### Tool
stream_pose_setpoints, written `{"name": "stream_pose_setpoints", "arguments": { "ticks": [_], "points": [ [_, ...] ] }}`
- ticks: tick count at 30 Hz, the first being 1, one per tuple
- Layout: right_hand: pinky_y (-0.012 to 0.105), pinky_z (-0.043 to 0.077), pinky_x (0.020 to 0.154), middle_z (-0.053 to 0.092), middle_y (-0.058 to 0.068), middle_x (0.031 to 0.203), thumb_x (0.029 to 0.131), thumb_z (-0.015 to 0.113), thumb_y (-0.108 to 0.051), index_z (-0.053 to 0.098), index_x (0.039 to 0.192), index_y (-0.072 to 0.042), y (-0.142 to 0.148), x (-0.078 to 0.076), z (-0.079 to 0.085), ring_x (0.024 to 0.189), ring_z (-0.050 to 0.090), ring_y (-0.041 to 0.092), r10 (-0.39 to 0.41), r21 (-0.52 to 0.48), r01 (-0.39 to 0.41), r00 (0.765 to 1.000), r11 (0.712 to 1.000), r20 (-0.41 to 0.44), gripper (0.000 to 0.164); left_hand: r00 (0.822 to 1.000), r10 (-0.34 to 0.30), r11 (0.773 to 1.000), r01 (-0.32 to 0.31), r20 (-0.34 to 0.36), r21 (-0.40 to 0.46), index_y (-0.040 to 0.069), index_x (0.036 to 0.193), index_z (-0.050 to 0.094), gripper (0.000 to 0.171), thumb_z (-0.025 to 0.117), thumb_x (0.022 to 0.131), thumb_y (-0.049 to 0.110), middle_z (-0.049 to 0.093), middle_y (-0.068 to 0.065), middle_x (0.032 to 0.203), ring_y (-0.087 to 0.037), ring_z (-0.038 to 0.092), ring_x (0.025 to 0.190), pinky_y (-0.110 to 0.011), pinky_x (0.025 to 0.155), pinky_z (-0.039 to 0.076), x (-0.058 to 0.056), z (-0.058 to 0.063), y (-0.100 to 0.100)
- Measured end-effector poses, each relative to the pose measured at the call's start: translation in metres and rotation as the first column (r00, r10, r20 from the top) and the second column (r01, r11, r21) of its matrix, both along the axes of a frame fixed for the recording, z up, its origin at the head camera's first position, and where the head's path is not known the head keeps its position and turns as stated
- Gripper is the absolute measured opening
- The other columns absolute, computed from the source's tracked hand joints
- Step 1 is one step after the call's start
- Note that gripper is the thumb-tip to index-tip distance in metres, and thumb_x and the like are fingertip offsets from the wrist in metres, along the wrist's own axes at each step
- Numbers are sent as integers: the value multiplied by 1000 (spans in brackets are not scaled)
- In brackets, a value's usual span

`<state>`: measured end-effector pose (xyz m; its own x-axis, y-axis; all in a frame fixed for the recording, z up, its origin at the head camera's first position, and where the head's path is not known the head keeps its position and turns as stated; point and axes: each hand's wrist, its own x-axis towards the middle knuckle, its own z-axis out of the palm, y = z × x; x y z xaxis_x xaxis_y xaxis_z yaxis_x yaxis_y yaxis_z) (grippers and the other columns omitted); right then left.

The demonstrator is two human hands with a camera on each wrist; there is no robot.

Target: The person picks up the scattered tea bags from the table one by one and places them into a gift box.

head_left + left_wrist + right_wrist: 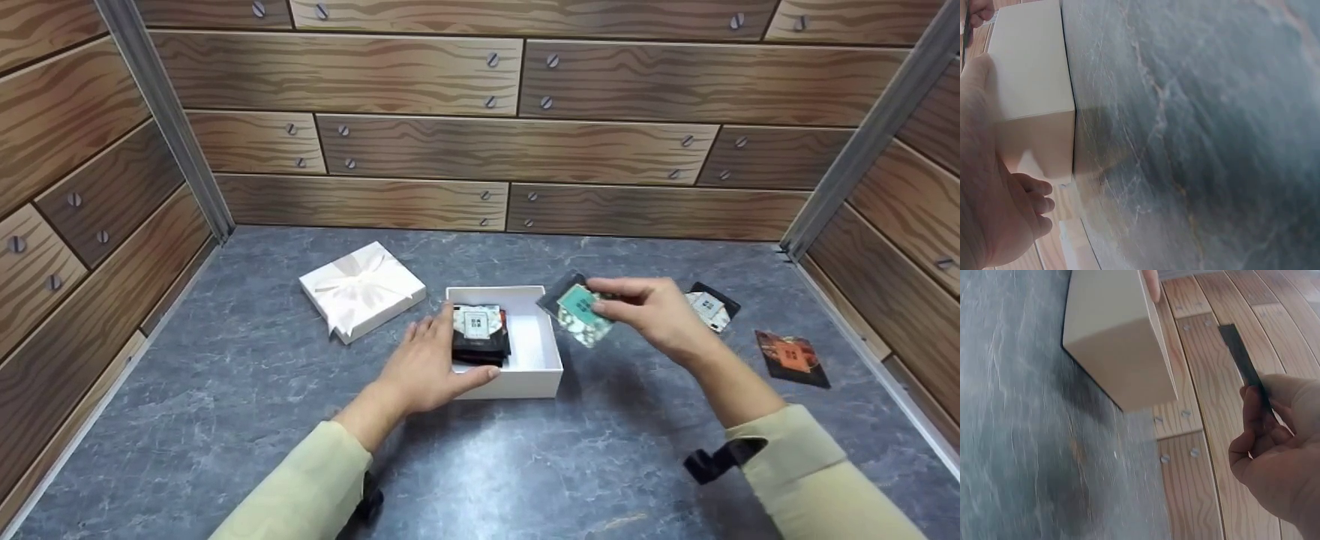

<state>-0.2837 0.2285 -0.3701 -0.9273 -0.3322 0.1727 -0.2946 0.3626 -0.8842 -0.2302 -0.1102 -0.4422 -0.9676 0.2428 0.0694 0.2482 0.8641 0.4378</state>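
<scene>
A green and black sachet (577, 307) is pinched between the thumb and fingers of my right hand (660, 319), raised beside the right wall of a white box. In the right wrist view that sachet (1241, 354) appears edge-on. My left hand (424, 367) rests against the near left corner of the open white box (517, 384), fingers straight along its left side and thumb over the front rim. Inside, black sachets with a pale label (476, 326) lie stacked on the left; the box's white floor shows on the right.
A white lid with a ribbon bow (364, 289) lies at the back left of the grey marbled table. Right of the box are a black and white sachet (709, 307), partly behind my right hand, and an orange and black sachet (793, 358). Wood-patterned walls enclose the table.
</scene>
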Motion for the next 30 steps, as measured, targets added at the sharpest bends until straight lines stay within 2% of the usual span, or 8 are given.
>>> {"name": "stream_pose_setpoints", "arguments": {
  "ticks": [4,7,12,17,22,30],
  "points": [
    [20,58,88,71,17,135,95,82,-15,72,135,-3,-20,1,0,102,71,9,-31,53,33,999,998,-33,43,1000,0,1000,0,1,-2,-3,168,9,132,53,86,90,36,-28,166,-45,30,155,-54,130,15,1,-1,-1],
    [19,57,81,73,18,129,94,83,-16,71,136,-4,-34,2,-1,95,69,10,-61,87,64,997,994,-42,45,1000,3,1000,-3,6,1,-2,169,9,131,53,86,90,35,-28,166,-45,30,155,-54,130,15,1,-1,-1],
    [19,57,78,73,20,129,95,80,-13,70,138,-1,-56,3,-6,94,70,12,-59,75,62,998,995,-35,45,1000,9,1000,-9,21,7,-1,169,7,130,56,87,87,34,-30,166,-45,29,156,-54,130,14,1,0,0],
    [22,59,87,68,19,138,97,77,-14,65,142,0,-72,4,-11,107,73,22,0,69,1,1000,998,-15,49,999,13,1000,-13,37,9,-1,169,4,128,58,90,83,32,-29,167,-43,27,157,-52,130,12,0,0,0],
    [27,57,98,62,20,145,98,74,-12,60,146,4,-84,3,-16,121,69,29,63,46,-63,998,997,2,53,999,13,1000,-13,46,-2,0,169,2,129,56,89,85,30,-27,168,-43,25,157,-52,130,10,0,1,1],
    [38,53,107,58,20,151,96,73,-5,57,148,5,-103,2,-22,131,62,33,90,72,-91,996,993,11,55,999,8,1000,-8,52,2,2,170,1,130,52,88,89,29,-25,169,-42,25,157,-53,130,11,0,3,0]
  ]
}}
